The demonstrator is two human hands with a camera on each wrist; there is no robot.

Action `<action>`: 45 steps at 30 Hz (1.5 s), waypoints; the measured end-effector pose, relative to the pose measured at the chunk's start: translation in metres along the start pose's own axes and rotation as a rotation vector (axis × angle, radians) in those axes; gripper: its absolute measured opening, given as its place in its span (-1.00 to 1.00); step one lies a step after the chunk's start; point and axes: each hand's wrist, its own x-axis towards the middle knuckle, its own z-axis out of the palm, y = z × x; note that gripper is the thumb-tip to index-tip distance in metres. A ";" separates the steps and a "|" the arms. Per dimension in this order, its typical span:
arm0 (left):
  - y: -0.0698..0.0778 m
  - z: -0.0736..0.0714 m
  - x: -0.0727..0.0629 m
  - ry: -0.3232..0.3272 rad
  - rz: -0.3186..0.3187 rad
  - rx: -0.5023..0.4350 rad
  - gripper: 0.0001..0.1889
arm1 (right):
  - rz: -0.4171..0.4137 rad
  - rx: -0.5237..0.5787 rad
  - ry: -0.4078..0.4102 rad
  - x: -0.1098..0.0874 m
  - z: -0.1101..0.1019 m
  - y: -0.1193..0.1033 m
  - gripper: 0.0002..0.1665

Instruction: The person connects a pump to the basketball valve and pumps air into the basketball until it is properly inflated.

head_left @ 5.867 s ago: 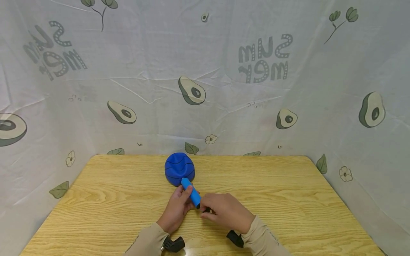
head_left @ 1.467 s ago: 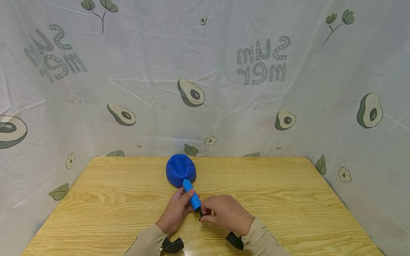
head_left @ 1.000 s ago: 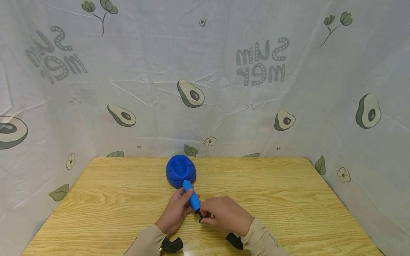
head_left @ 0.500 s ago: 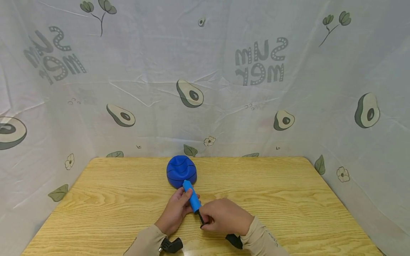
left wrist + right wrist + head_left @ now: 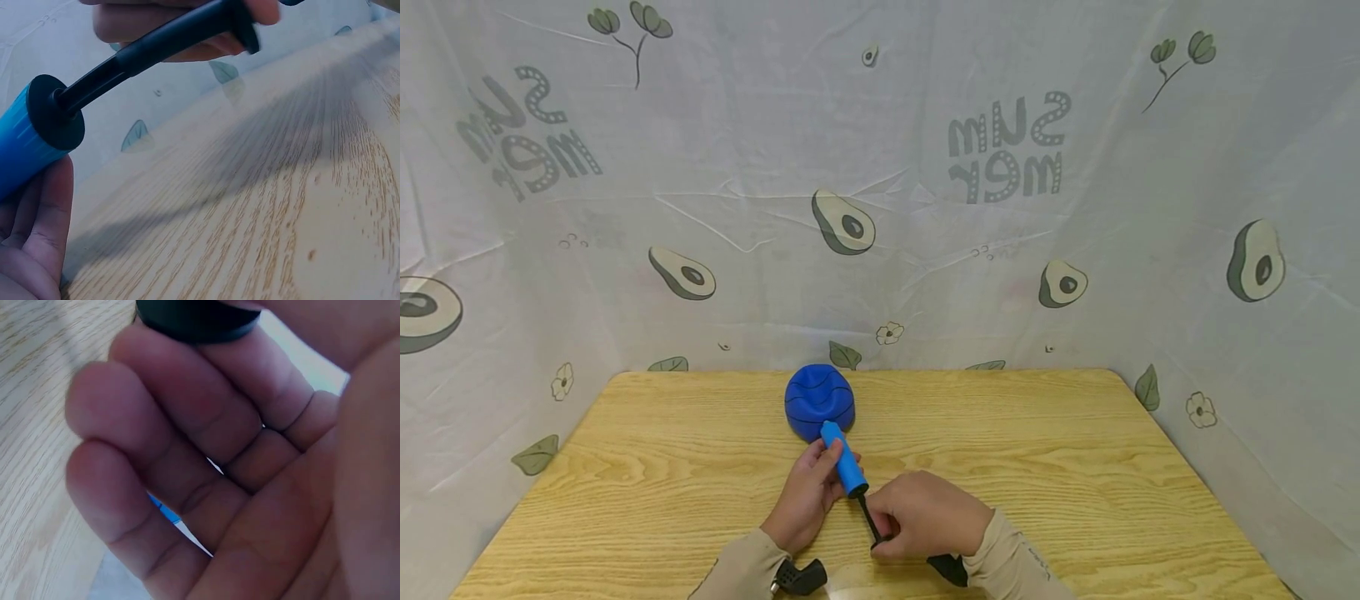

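Note:
A dented blue ball (image 5: 820, 400) with black seam lines sits toward the back of the table, left of centre. My left hand (image 5: 805, 496) grips the bright blue barrel of a small hand pump (image 5: 844, 460), whose far tip is right at the front of the ball. Between the barrel and my right hand (image 5: 928, 515) runs the pump's black rod (image 5: 137, 56), drawn well out. My right thumb and fingers hold the black handle (image 5: 197, 322) at the rod's end; the other fingers curl loosely in the right wrist view.
The wood-grain table (image 5: 1037, 450) extends to both sides of the hands. Behind and at the sides hangs a white curtain (image 5: 760, 150) printed with avocados and leaves. Black wrist devices (image 5: 801, 577) show at both cuffs.
My right hand has moved down toward the person, drawing the black rod farther out of the barrel. The left hand, the pump barrel and the ball have shifted slightly left.

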 end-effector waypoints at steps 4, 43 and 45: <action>0.000 0.000 0.000 0.004 0.015 -0.004 -0.25 | -0.009 -0.008 -0.018 0.000 0.000 -0.001 -0.60; -0.002 0.002 0.000 -0.037 0.009 0.044 -0.33 | 0.180 0.041 0.237 0.001 0.004 0.003 -0.68; -0.002 0.002 0.000 -0.034 0.010 0.041 -0.33 | 0.180 0.009 0.249 0.001 0.003 0.003 -0.67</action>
